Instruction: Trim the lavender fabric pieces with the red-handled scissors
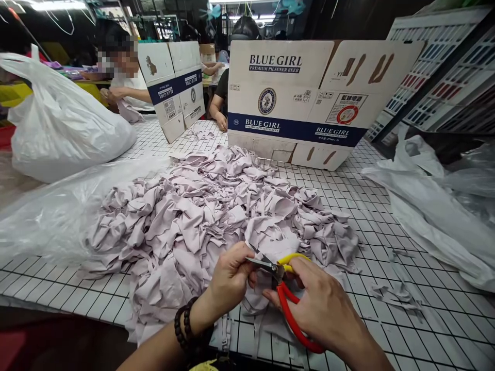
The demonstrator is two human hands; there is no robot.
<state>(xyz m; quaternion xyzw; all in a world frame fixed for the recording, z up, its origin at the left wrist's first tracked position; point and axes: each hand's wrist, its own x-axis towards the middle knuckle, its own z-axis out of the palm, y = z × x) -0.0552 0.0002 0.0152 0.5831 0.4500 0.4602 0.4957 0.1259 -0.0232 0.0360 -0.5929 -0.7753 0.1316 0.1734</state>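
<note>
At the pile's near edge, right hand (325, 309) grips red-and-yellow scissors (288, 293), left hand (230, 278) pinches crumpled lilac fabric (266, 247).

matt lilac cloth scraps (201, 216), glossy plastic-handled scissors (288, 299); probably steel blades

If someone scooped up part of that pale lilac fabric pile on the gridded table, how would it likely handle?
The fabric pile would probably flop and drape: its pieces lie crumpled and folded. It looks light for its bulk, being thin loose scraps. Pieces would likely slide off separately, since nothing binds them; stray strips already lie apart on the table.
</note>
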